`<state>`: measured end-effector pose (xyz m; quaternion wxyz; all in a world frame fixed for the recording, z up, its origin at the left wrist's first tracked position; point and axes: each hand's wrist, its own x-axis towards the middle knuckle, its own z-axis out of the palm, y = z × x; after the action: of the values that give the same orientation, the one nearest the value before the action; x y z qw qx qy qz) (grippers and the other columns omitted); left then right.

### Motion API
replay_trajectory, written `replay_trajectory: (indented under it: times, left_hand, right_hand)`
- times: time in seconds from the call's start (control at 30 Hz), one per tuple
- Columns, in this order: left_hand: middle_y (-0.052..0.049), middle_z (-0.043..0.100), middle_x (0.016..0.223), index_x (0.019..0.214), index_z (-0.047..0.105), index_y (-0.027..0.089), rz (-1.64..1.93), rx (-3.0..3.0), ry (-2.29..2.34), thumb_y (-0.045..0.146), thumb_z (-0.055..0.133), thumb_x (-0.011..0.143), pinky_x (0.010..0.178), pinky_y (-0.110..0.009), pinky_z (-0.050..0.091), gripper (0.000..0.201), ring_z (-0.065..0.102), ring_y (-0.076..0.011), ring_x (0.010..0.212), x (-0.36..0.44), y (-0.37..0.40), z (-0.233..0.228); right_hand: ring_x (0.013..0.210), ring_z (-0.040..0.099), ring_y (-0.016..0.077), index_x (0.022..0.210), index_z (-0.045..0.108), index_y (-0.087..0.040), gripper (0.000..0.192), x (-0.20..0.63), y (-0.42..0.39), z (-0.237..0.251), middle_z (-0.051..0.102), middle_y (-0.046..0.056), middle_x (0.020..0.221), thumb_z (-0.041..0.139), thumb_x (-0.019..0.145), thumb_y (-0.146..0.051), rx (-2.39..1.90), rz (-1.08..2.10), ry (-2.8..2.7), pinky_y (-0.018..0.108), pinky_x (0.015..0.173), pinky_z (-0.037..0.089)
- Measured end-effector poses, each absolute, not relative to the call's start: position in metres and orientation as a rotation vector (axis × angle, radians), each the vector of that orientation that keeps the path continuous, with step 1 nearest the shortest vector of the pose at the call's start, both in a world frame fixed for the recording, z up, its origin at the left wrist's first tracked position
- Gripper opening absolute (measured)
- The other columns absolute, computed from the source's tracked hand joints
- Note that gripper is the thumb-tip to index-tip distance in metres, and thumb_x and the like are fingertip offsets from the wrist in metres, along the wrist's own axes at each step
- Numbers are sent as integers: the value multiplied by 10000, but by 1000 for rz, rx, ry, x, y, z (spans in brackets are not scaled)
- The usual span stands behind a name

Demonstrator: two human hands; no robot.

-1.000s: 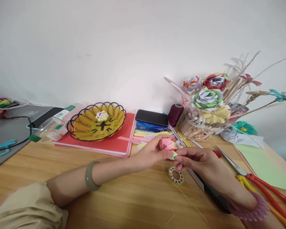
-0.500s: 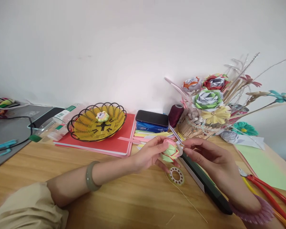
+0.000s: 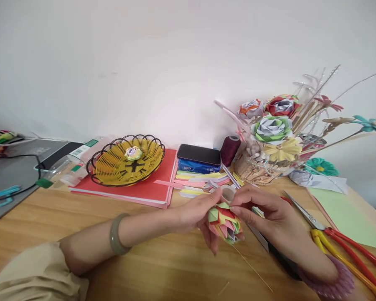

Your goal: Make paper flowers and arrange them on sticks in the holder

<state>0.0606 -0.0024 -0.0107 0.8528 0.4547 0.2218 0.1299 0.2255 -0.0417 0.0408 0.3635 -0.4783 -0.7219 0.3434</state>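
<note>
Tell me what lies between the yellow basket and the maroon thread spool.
In the head view, a dark phone lies there atop a blue packet; beside the basket, part of the red paper also shows.

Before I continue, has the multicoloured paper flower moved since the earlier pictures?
Yes: the multicoloured paper flower has moved lower in view, farther from the blue packet.

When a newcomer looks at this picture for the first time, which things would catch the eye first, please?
Probably the bright paper flowers on the right come first, with their large layered petals. Next is the many-coloured folded-paper piece low in the middle, between the left hand and the right hand. On the left, a yellow basket sits on red paper.
</note>
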Motion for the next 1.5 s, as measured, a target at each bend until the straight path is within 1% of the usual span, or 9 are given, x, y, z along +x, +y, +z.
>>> replay_trajectory:
  times: [0.17, 0.27, 0.33, 0.5, 0.67, 0.83, 1.03, 1.23, 1.5]
  left_hand:
    - [-23, 619, 689, 1032, 515, 175, 435, 869, 354, 749, 470, 620, 414, -217, 449, 708, 571, -112, 436, 61, 0, -10]
    - [6, 592, 709, 1096, 490, 206, 527, 889, 403, 519, 736, 553, 445, -189, 459, 674, 559, -82, 486, 59, 0, -6]
    - [11, 588, 721, 1087, 501, 202, 564, 906, 469, 411, 791, 530, 441, -160, 437, 662, 530, -57, 495, 58, -1, -4]
    - [-39, 630, 785, 1103, 520, 176, 623, 936, 477, 519, 718, 580, 397, -140, 389, 656, 479, -37, 476, 57, 0, -5]
    - [-38, 597, 772, 1050, 551, 181, 602, 933, 361, 567, 682, 591, 460, -202, 481, 614, 605, -128, 594, 57, 2, -8]
    - [-24, 578, 803, 1033, 546, 198, 601, 909, 384, 435, 783, 527, 507, -216, 477, 606, 610, -141, 642, 59, 0, -6]
    - [22, 553, 784, 1129, 493, 243, 705, 1091, 484, 222, 794, 554, 711, -267, 430, 650, 534, -112, 736, 60, -1, -6]
    - [-30, 515, 1060, 1061, 486, 249, 792, 883, 392, 364, 662, 710, 829, -353, 419, 409, 538, -150, 892, 61, -3, -3]
    - [-39, 468, 1064, 1099, 437, 252, 868, 1106, 349, 328, 656, 736, 780, -305, 468, 431, 488, -149, 935, 61, -2, -5]
  right_hand:
    - [611, 511, 138, 667, 584, -208, 241, 225, -42, 37, 571, 7, 658, 575, 780, -420, -1314, 914, -1660, 241, 554, 417]
    - [582, 490, 129, 683, 568, -197, 262, 226, -41, 34, 545, -5, 626, 588, 761, -446, -1364, 979, -1501, 235, 536, 399]
    - [550, 457, 117, 647, 557, -189, 287, 228, -39, 31, 506, -18, 574, 588, 761, -451, -1374, 1043, -1429, 231, 524, 375]
    - [538, 403, 111, 612, 545, -182, 332, 232, -35, 23, 465, -22, 537, 547, 794, -459, -1334, 1051, -1322, 240, 526, 332]
    - [532, 395, 108, 635, 544, -191, 293, 229, -37, 26, 454, -31, 536, 538, 807, -428, -1336, 993, -1362, 230, 524, 331]
    - [559, 428, 116, 737, 600, -210, 193, 221, -41, 33, 506, -25, 602, 591, 762, -402, -1302, 931, -1441, 218, 518, 360]
    - [508, 398, 108, 601, 572, -202, 302, 226, -45, 28, 456, -31, 511, 561, 780, -445, -1364, 903, -1444, 218, 478, 315]
    - [497, 374, 100, 593, 573, -188, 338, 224, -47, 29, 425, -33, 506, 535, 794, -458, -1390, 1019, -1515, 228, 476, 280]
    - [502, 377, 100, 711, 626, -204, 218, 216, -51, 38, 447, -40, 536, 588, 755, -413, -1426, 1014, -1483, 217, 478, 320]
